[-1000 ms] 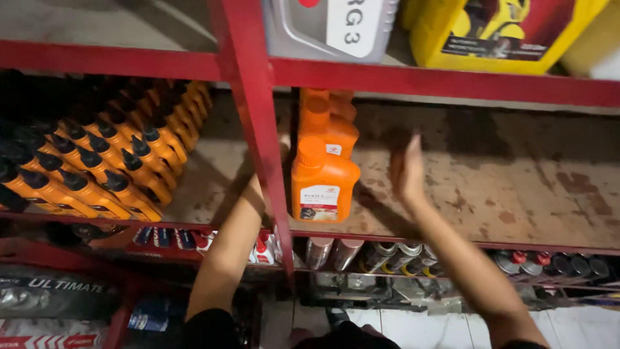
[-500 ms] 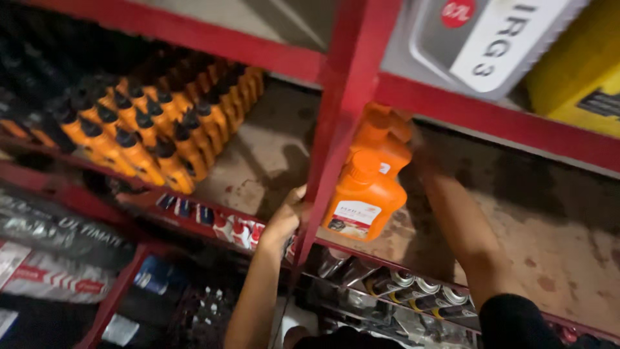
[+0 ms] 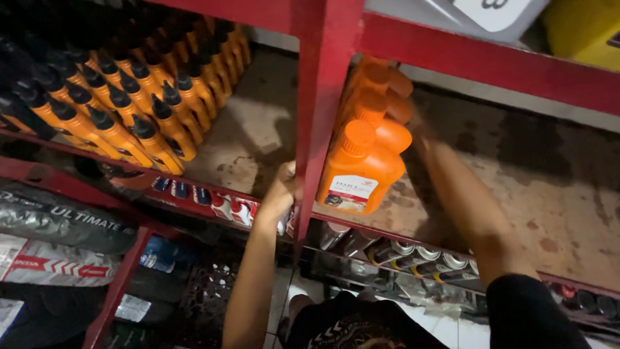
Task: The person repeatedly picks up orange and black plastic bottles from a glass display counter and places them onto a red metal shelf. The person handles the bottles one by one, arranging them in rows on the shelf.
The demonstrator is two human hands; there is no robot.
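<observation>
Since half a second ago my view has swung rightward, so the red upright post (image 3: 321, 116) now stands mid-frame, and my left hand (image 3: 282, 194) has closed around its base at the shelf edge. My right hand (image 3: 420, 129) reaches deep behind the single file of orange bottles (image 3: 365, 155); whether its fingers are curled or spread I cannot tell, since blur and the bottles hide them. That file stands upright just right of the post on the stained shelf board (image 3: 549, 187), the front bottle carrying a white label. Left of the post, black-capped orange bottles (image 3: 129, 110) stand in slanting rows.
</observation>
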